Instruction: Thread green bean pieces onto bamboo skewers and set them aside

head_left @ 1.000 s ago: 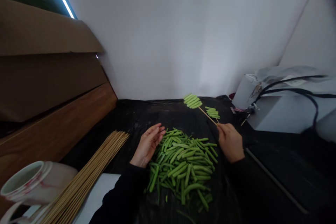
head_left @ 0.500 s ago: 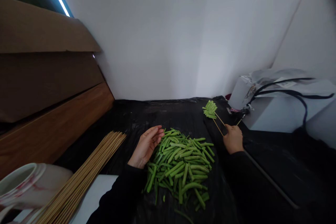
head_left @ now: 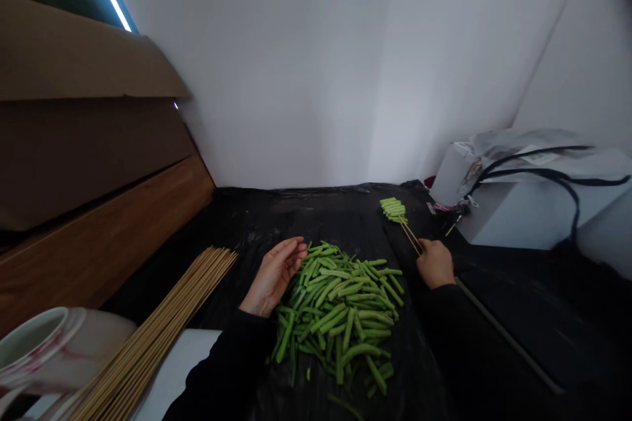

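Note:
Green bean pieces (head_left: 394,209) are threaded side by side across the far ends of two thin bamboo skewers (head_left: 411,237). My right hand (head_left: 435,264) is closed around the skewers' near ends at the right, with the beans low over or on the black sheet; I cannot tell which. Loose green beans (head_left: 340,309) lie heaped in front of me. At the heap's upper left edge is my left hand (head_left: 279,273), palm turned inward, fingers loosely curved and apart from the thumb, nothing visible in it.
A bundle of bamboo skewers (head_left: 172,322) slants at the left, beside a white ceramic jug (head_left: 93,348). Black plastic sheeting (head_left: 276,207) covers the table up to the white wall. Cardboard (head_left: 89,66) stands at the left, a white box (head_left: 523,204) with black straps at the right.
My right hand has turned the skewers and shifted slightly left; the two sticks now look closer together and the beans sit a little lower. My left hand has hardly moved.

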A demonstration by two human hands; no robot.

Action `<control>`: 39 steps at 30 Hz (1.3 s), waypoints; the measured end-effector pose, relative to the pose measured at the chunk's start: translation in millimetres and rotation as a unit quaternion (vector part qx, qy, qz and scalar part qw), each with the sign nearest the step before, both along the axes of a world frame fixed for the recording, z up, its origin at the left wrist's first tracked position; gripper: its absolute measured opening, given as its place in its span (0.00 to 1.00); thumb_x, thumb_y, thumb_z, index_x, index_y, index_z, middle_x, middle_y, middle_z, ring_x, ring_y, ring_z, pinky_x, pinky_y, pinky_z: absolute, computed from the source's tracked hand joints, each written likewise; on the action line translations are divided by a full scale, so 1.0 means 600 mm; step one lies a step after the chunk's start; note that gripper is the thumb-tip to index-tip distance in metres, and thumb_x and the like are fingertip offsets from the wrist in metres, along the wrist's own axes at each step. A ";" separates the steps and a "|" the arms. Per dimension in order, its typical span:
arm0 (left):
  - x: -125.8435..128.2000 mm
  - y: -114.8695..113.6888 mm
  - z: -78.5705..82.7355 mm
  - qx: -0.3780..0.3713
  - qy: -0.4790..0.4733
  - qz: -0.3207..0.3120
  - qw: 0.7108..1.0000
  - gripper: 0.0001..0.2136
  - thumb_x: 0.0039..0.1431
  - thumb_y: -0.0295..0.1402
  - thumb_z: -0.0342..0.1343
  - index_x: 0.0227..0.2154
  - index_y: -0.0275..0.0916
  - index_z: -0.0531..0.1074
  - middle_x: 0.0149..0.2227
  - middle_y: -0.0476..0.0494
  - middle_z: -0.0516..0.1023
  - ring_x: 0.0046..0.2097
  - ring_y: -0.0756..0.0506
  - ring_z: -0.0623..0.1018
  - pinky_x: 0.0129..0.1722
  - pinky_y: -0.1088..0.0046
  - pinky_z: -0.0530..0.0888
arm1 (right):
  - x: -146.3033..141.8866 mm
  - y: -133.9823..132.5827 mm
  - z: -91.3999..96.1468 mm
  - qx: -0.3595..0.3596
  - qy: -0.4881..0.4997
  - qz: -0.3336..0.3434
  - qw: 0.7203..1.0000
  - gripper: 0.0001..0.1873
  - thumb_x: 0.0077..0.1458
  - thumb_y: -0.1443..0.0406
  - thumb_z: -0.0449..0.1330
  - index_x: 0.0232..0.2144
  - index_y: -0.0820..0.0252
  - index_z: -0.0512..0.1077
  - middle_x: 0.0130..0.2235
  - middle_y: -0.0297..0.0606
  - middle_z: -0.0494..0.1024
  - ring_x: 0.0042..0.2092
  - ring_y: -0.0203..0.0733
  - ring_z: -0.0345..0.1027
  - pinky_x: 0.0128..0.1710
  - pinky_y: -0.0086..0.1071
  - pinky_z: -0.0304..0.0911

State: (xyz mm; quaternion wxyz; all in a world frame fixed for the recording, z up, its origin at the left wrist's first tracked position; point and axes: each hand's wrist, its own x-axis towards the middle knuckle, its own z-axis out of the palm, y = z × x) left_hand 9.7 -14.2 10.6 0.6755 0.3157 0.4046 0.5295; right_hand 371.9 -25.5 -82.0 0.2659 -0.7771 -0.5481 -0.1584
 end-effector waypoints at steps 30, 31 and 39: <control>-0.089 0.031 -0.019 0.214 0.589 0.081 0.775 0.07 0.49 0.31 0.61 0.33 0.41 0.78 0.35 0.41 0.79 0.40 0.39 0.75 0.44 0.65 0.67 | -0.093 -0.035 0.060 0.030 -0.060 0.246 0.967 0.14 0.60 0.65 0.51 0.41 0.60 0.75 0.36 0.42 0.77 0.41 0.44 0.67 0.43 0.37 0.60; -0.096 0.030 -0.016 0.213 0.614 0.096 0.754 0.09 0.50 0.31 0.60 0.36 0.41 0.78 0.40 0.38 0.78 0.45 0.37 0.73 0.48 0.62 0.65 | -0.095 -0.035 0.060 0.025 -0.065 0.250 0.966 0.14 0.60 0.65 0.51 0.41 0.60 0.75 0.36 0.42 0.77 0.40 0.44 0.66 0.43 0.36 0.59; -0.199 0.031 0.007 0.071 0.836 0.120 0.530 0.16 0.54 0.39 0.54 0.42 0.36 0.75 0.43 0.28 0.74 0.47 0.30 0.72 0.43 0.58 0.68 | -0.096 -0.036 0.061 0.033 -0.069 0.244 0.967 0.14 0.61 0.65 0.51 0.41 0.61 0.75 0.35 0.41 0.77 0.40 0.44 0.66 0.42 0.35 0.59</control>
